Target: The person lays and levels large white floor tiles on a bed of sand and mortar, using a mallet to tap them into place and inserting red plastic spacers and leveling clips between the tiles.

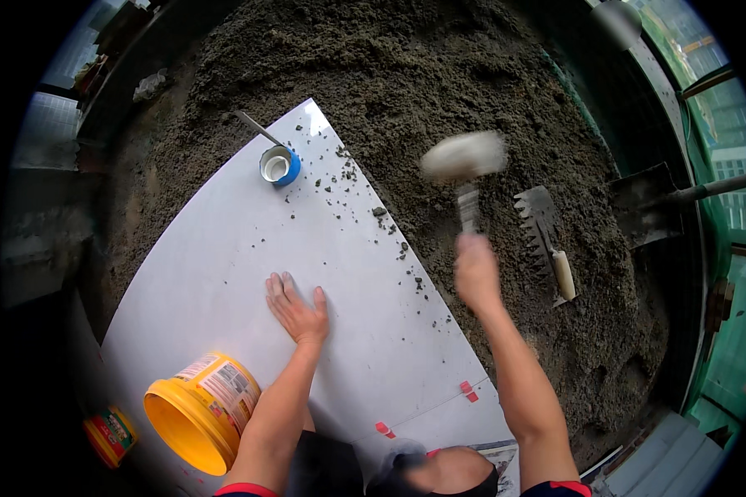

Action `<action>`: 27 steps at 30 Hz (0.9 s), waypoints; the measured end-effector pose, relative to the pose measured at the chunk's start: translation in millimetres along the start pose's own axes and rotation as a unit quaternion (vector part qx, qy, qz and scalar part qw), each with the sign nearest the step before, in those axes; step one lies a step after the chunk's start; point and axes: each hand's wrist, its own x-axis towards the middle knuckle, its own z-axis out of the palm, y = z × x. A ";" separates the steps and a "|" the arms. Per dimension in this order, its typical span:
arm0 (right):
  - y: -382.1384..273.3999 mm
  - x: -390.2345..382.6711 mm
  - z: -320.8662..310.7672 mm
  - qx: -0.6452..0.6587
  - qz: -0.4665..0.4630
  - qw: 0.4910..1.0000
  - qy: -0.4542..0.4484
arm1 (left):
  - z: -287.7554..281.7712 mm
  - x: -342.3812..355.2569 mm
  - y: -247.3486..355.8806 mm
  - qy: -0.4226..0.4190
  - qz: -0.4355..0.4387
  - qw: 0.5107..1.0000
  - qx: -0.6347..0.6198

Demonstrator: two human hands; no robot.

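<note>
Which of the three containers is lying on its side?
The big yellow bucket, near the left hand's forearm: tipped over, with its open mouth showing. The blue-rimmed cup stands upright on the tile; the small can lies off it.

Under your left hand [297,308] fingers lies a smooth, faintly glossy pale tile [249,248], speckled with coarse crumbs. Beyond your fingertips, the mortar bed [406,74] looks rough, damp and granular. Your right hand [476,272] fingers wrap a blurred mallet [464,157] with a matt pale head. Right of them lies a dull metal notched trowel [540,224] with a pale handle. The yellow bucket [192,414] looks like glossy plastic.
</note>
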 end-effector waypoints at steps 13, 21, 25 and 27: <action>-151.9 37.5 -181.4 0.258 -0.081 0.950 0.157 | -2.6 -3.9 -3.6 -0.011 -0.013 1.000 0.016; -3.4 108.3 59.4 -0.193 -0.047 0.979 -0.046 | 1.9 3.1 17.4 -0.013 0.002 1.000 -0.027; -22.8 129.7 59.3 -0.007 0.199 0.958 -0.208 | -4.6 -12.9 3.3 -0.042 -0.023 0.998 -0.030; -63.1 119.3 21.9 0.022 0.197 0.961 -0.191 | -1.4 -2.9 -2.1 -0.036 -0.028 0.998 -0.032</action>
